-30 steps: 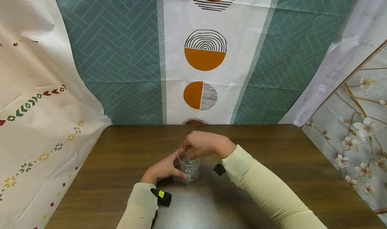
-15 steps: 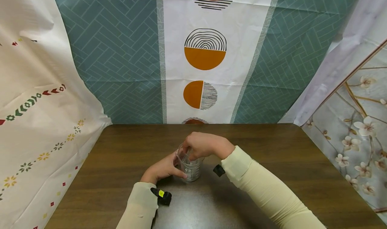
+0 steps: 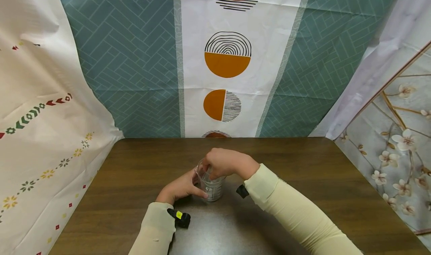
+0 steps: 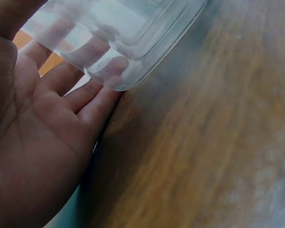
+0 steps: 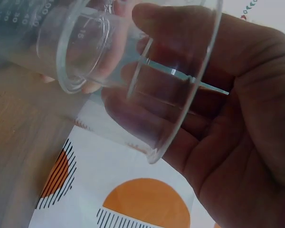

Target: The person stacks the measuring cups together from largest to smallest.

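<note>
A clear glass beaker with white printed markings stands on the brown table. My left hand grips its side, thumb at the front and fingers behind, as the left wrist view shows near the beaker's base. Over the top, my right hand reaches its thumb and fingers into the mouth. Inside the outer rim, the right wrist view shows a smaller clear glass beaker, which the right fingers and thumb appear to pinch near its upper edge. Glass overlaps and reflections blur that contact.
The wood-grain table runs out on both sides of the hands. Behind its far edge hangs a green and white patterned curtain. Patterned cloths flank it left and right. Black straps with wrist cameras sit on both sleeves.
My right hand has sunk very slightly toward the beaker. The left hand and the outer beaker have stayed in place.
</note>
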`<control>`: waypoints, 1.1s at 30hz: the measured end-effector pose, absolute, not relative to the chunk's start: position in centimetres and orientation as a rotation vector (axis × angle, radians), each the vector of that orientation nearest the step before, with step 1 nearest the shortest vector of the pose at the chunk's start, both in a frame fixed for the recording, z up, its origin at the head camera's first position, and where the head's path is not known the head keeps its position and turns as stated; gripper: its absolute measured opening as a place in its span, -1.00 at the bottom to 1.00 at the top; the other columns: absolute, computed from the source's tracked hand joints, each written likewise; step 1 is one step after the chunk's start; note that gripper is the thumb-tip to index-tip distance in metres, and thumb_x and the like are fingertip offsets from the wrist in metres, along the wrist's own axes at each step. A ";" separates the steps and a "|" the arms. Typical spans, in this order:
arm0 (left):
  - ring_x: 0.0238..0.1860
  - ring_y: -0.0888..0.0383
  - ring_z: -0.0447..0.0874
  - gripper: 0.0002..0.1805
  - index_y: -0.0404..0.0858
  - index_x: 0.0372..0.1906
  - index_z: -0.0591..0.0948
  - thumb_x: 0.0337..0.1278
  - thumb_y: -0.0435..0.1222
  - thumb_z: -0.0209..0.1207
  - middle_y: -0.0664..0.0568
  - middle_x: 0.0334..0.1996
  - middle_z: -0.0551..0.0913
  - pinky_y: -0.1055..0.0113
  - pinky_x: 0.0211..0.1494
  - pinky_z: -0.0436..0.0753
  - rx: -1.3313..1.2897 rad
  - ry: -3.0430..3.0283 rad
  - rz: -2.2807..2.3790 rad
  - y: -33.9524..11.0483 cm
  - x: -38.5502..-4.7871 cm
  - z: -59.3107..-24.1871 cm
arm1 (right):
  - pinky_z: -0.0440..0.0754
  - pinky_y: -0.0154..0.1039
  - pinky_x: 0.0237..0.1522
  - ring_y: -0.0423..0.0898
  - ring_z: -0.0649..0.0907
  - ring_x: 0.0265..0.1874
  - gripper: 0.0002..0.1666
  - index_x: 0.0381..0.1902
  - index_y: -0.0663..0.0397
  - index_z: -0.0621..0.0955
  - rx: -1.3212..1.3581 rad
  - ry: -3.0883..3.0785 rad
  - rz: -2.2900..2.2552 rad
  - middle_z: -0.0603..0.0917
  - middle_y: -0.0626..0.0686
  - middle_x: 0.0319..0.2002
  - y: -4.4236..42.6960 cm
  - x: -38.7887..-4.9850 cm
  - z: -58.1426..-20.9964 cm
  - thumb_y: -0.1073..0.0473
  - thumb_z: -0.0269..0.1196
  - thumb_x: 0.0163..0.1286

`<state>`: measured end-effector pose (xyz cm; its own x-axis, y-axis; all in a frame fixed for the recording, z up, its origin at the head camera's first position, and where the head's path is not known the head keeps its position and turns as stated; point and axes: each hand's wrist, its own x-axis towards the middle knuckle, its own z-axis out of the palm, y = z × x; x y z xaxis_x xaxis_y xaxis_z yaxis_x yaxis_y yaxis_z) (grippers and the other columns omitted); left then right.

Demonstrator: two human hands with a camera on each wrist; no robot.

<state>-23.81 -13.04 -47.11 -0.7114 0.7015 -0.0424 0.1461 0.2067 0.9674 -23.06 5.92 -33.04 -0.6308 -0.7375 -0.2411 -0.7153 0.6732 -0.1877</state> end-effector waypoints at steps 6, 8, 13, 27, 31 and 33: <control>0.46 0.03 0.19 0.19 0.09 0.52 -0.04 -0.16 -0.33 0.49 0.09 0.46 0.21 -0.01 0.48 0.19 0.799 1.970 1.547 -13.0 -23.8 -47.2 | 0.63 -0.38 -0.25 -0.26 0.62 -0.25 -0.68 -0.06 -0.03 0.72 -1.152 2.608 -0.070 0.72 -0.12 -0.11 5.7 -22.8 -33.3 0.17 0.39 0.19; 0.46 0.02 0.18 0.20 0.09 0.52 -0.04 -0.16 -0.32 0.49 0.09 0.47 0.19 -0.02 0.48 0.18 0.796 1.971 1.547 -13.1 -23.8 -47.2 | 0.63 -0.39 -0.26 -0.26 0.61 -0.26 -0.68 -0.05 -0.04 0.72 -1.152 2.610 -0.065 0.72 -0.12 -0.11 5.7 -22.8 -33.3 0.18 0.38 0.19; 0.48 0.02 0.15 0.21 0.07 0.53 -0.04 -0.17 -0.32 0.50 0.08 0.48 0.17 -0.02 0.48 0.18 0.785 1.957 1.556 -13.1 -23.7 -47.1 | 0.61 -0.38 -0.26 -0.25 0.61 -0.26 -0.69 -0.06 -0.07 0.72 -1.171 2.620 -0.045 0.72 -0.11 -0.10 5.6 -22.7 -33.6 0.20 0.37 0.19; 0.50 0.02 0.12 0.19 0.06 0.53 -0.03 -0.17 -0.32 0.50 0.10 0.50 0.12 -0.02 0.48 0.17 0.766 1.965 1.555 -13.0 -23.6 -47.0 | 0.62 -0.36 -0.19 -0.25 0.65 -0.23 -0.74 -0.09 -0.09 0.72 -1.195 2.651 -0.013 0.73 -0.11 -0.11 5.6 -22.5 -34.4 0.19 0.36 0.22; 0.49 0.02 0.14 0.19 0.03 0.53 -0.02 -0.18 -0.32 0.50 0.08 0.50 0.14 -0.02 0.48 0.19 0.755 1.981 1.549 -13.0 -23.6 -47.0 | 0.63 -0.36 -0.19 -0.24 0.65 -0.24 -0.75 -0.11 -0.09 0.73 -1.195 2.660 -0.015 0.74 -0.10 -0.13 5.5 -22.5 -34.7 0.19 0.36 0.23; 0.49 0.03 0.14 0.20 0.03 0.53 -0.02 -0.19 -0.32 0.51 0.09 0.50 0.13 -0.01 0.48 0.19 0.742 1.986 1.545 -13.0 -23.5 -46.9 | 0.63 -0.36 -0.19 -0.24 0.65 -0.24 -0.75 -0.11 -0.09 0.73 -1.188 2.664 -0.013 0.74 -0.10 -0.13 5.5 -22.5 -34.8 0.19 0.36 0.23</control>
